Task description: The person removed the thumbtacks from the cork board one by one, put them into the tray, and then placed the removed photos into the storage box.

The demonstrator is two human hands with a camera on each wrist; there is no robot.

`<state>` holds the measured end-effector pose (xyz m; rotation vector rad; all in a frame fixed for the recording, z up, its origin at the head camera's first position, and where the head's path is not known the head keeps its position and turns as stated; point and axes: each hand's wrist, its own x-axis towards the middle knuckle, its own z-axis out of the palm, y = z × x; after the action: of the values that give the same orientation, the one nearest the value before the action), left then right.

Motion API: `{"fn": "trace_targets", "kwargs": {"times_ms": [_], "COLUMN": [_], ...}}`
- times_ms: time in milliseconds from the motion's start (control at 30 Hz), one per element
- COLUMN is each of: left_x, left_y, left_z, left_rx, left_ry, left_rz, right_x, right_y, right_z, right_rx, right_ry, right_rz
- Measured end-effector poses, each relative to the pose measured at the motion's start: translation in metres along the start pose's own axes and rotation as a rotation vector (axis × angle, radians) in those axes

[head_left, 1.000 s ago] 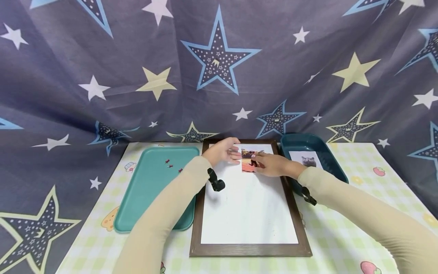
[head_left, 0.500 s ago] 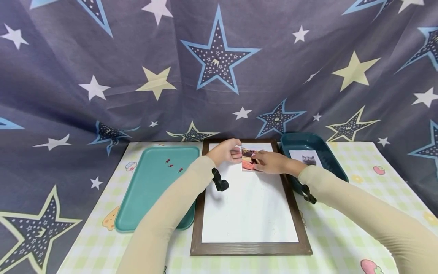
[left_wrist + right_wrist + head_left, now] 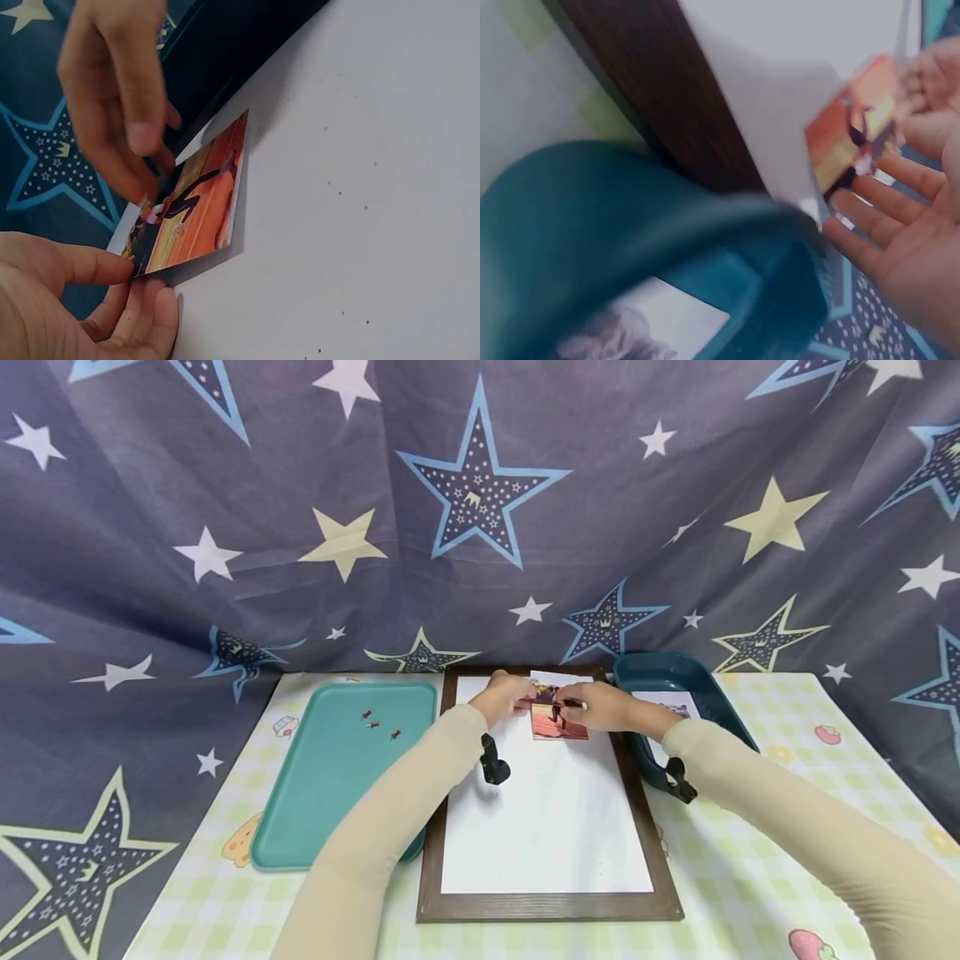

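A glossy photo print [image 3: 558, 727] of a dark figure on an orange ground is held just above the upper part of a white board [image 3: 547, 827] with a brown frame. My left hand [image 3: 504, 697] pinches its left edge; in the left wrist view the thumb [image 3: 94, 266] lies on top and the fingers are beneath. My right hand [image 3: 603, 706] is at the photo's right side. In the right wrist view, its fingers [image 3: 889, 199] are spread and nearly straight beside the print; whether they touch it I cannot tell.
On the left, a teal tray [image 3: 330, 810] holds several red push pins [image 3: 374, 724]. To the right of the board, a dark teal bin [image 3: 731, 718] contains a cat picture [image 3: 690, 315]. A checked cloth [image 3: 750, 877] covers the table, with a star-patterned curtain [image 3: 300, 468] behind.
My left hand has moved right and taken the photo's left edge. The right hand's fingers have shifted slightly right, uncovering more of the print, which now looks lifted and tilted.
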<state>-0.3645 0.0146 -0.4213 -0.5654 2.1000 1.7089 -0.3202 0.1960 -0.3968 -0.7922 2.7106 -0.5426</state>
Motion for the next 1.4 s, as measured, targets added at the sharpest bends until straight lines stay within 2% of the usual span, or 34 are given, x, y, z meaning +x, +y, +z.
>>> {"fn": "trace_targets", "kwargs": {"times_ms": [100,200,300,433,633,700,767,800,867,933,1000,1067,1167,1233,1400], "left_x": [-0.004,-0.008,-0.008,-0.003,-0.005,0.023,0.034,0.033,0.029,-0.009,-0.04,-0.053,-0.061,-0.057,-0.06], "left_y": [0.001,0.001,0.001,0.004,0.017,0.017,0.023,0.028,0.039,0.056,0.069,0.077,0.085,0.086,0.082], "left_z": [-0.001,-0.004,-0.009,-0.014,-0.022,-0.02,-0.017,-0.015,-0.009,-0.006,-0.005,-0.001,0.008,0.018,0.044], "left_rx": [-0.047,-0.09,-0.126,-0.194,-0.271,-0.292,-0.299,-0.294,-0.283,-0.25,-0.226,-0.236,-0.247,-0.248,-0.213], "left_ry": [-0.02,-0.05,-0.106,-0.175,-0.217,-0.283,-0.305,-0.318,-0.343,-0.324,-0.353,-0.382,-0.405,-0.408,-0.402], "left_rz": [-0.004,-0.001,-0.006,-0.022,-0.043,-0.038,-0.051,-0.057,-0.067,-0.066,-0.041,-0.019,0.004,0.015,0.027], "right_x": [-0.009,-0.023,-0.039,-0.061,-0.091,-0.1,-0.107,-0.111,-0.118,-0.124,-0.13,-0.135,-0.139,-0.14,-0.141], "right_y": [0.003,0.009,0.02,0.041,0.078,0.09,0.101,0.106,0.116,0.123,0.129,0.134,0.142,0.147,0.156], "right_z": [-0.016,-0.037,-0.058,-0.08,-0.099,-0.102,-0.103,-0.104,-0.104,-0.104,-0.104,-0.104,-0.103,-0.103,-0.101], "right_rx": [0.038,0.086,0.139,0.164,0.168,0.182,0.2,0.215,0.244,0.297,0.363,0.433,0.514,0.558,0.665], "right_ry": [0.053,0.094,0.127,0.169,0.214,0.229,0.241,0.243,0.241,0.224,0.191,0.152,0.094,0.061,-0.007], "right_rz": [-0.007,0.031,0.09,0.172,0.288,0.321,0.356,0.373,0.404,0.434,0.46,0.486,0.527,0.549,0.583]}}
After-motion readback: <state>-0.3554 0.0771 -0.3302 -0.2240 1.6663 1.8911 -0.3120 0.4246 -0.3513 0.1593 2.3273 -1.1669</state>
